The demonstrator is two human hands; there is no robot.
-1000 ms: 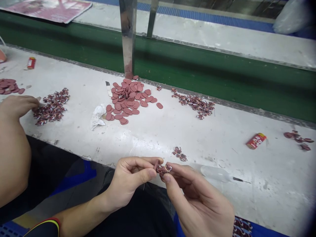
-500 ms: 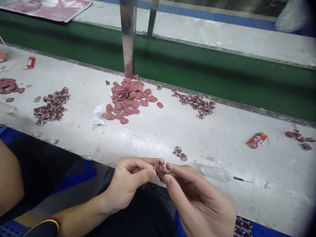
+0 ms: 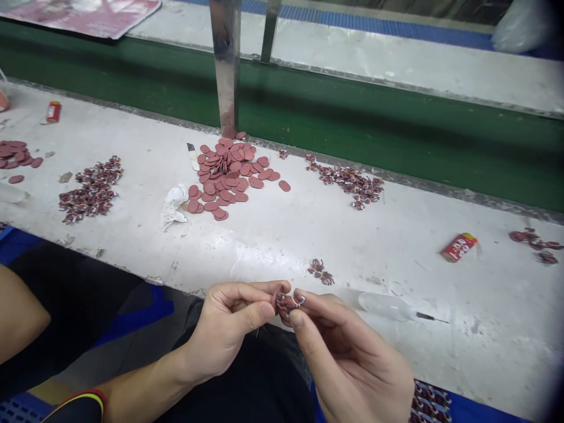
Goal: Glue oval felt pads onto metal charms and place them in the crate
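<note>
Co-worker's arm (image 3: 17, 311) withdrawn, left hand (image 3: 229, 329) and right hand (image 3: 348, 358), fingers (image 3: 264, 311) pinching maroon piece (image 3: 286, 302)

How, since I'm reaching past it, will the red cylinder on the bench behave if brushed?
The red printed cylinder lies on its side on the white bench, so it will probably roll if brushed. Its crisp, round outline suggests a rigid body. It looks small and may be light, though its contents can't be seen.
</note>
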